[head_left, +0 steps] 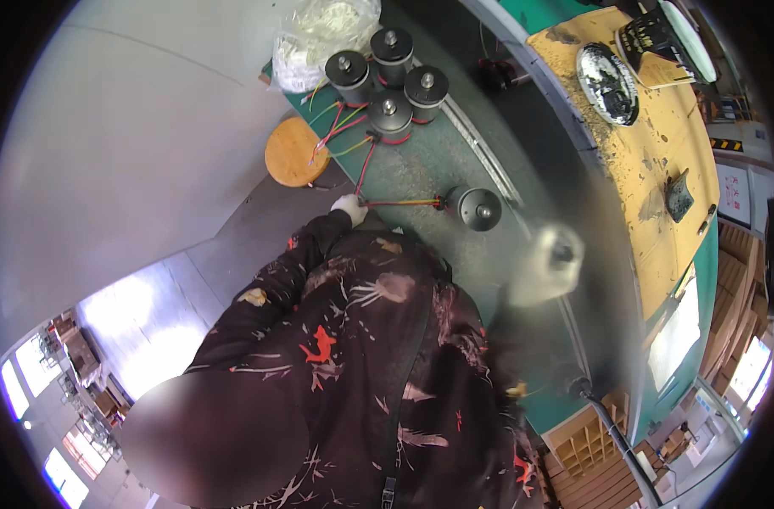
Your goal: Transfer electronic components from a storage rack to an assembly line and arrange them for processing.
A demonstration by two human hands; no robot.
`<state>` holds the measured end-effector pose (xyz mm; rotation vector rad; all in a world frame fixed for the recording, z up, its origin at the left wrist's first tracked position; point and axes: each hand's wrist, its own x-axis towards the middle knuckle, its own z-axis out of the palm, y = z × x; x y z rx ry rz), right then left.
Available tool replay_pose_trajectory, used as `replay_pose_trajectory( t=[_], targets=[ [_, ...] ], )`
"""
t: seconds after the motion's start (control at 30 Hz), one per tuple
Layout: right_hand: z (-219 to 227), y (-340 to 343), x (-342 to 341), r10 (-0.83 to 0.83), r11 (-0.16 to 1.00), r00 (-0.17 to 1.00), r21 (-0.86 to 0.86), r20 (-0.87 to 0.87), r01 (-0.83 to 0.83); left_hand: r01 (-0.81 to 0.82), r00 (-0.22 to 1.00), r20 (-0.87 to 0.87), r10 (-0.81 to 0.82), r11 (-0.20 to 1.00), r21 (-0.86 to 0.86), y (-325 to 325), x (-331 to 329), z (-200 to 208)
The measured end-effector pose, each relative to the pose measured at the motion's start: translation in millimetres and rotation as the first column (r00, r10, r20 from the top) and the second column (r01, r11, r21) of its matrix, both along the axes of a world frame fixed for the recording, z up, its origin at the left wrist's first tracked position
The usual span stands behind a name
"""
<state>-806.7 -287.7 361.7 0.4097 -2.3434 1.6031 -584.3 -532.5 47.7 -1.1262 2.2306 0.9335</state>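
Observation:
My left hand, in a white glove, is closed round the ends of red and yellow wires at the edge of the green bench. These wires run to a black cylindrical motor that lies to the right on the bench top. My right hand, also gloved, hangs to the right of that motor and is smeared by motion. A dark spot shows at its fingers, but I cannot make out what it is. Several more black motors stand upright farther back, shafts up, their coloured wires trailing left.
A clear plastic bag lies behind the motors. Metal rails run along the bench. On the right, a stained yellow surface holds a paint-smeared lid and a black bucket. A round wooden stool stands left of the bench.

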Motion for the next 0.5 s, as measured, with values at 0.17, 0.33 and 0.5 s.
replay_pose_trajectory(
  t=[0.17, 0.33, 0.5],
  targets=[
    [77.6, -19.4, -109.4, -0.179, 0.956, 0.964, -0.267, -0.195, 0.123, -0.014, 1.000, -0.010, 0.014, 1.000, 0.024, 0.0, 3.9, 2.0],
    [112.6, -21.9, -176.2, -0.072, 0.997, 0.992, -0.026, -0.106, 0.069, 0.017, 0.999, -0.033, -0.015, 0.999, 0.044, -2.0, -9.4, -0.7],
    [95.5, -33.2, -204.6, 0.027, 0.998, 0.993, 0.061, -0.116, -0.021, -0.013, 0.997, -0.079, 0.017, 0.999, 0.039, 0.0, 0.4, -4.4]
  ],
)
